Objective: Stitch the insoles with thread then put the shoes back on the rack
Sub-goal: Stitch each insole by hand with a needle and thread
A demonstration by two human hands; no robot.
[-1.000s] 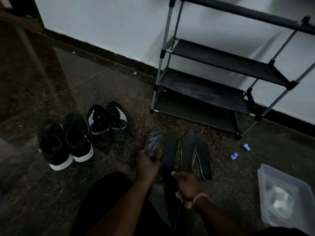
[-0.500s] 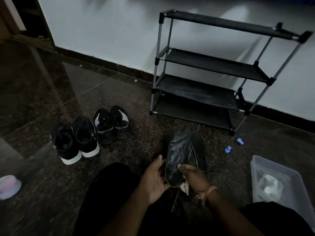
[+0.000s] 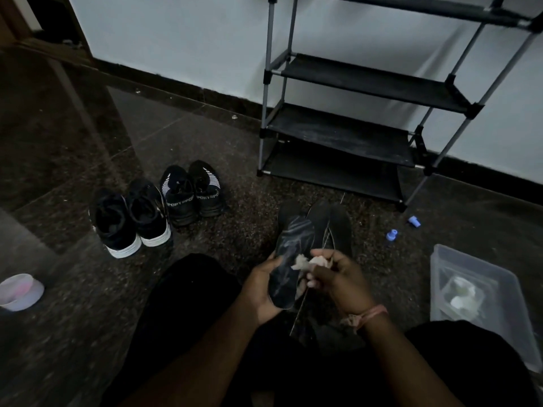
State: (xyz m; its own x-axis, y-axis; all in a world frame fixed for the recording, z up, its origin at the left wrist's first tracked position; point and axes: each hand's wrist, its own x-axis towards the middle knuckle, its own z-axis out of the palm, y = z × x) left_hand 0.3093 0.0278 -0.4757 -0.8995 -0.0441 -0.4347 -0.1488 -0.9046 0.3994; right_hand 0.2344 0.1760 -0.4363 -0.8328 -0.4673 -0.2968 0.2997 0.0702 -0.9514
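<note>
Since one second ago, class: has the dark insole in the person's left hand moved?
Yes. The dark insole has come up off the floor, away from the other insoles lying there, towards the person.

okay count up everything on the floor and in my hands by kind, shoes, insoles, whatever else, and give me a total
Shoes: 4
Insoles, one held in the left hand: 4
Blue spools: 2
Clear bins: 1
Shoe racks: 1
Small tubs: 1
Total: 13
</note>
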